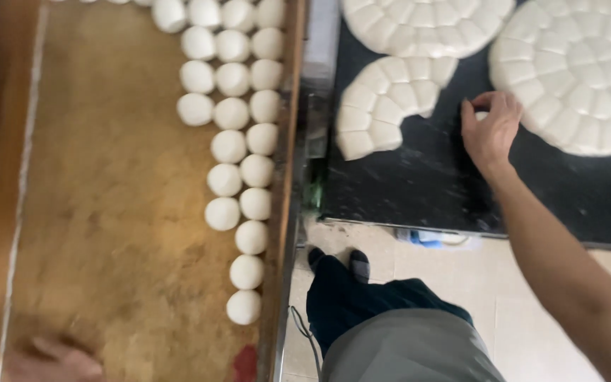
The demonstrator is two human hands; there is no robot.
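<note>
Right hand (pixel 491 131) on black counter (pixel 419 187), fingers curled around small dough ball (pixel 483 114) | ball just beside scored dough round (pixel 578 74), to its left | left hand (pixel 54 361) blurred, grip indiscernible, resting on floured wooden tray (pixel 107 212), well apart.

No packages, labels, signs or screens in view.
</note>
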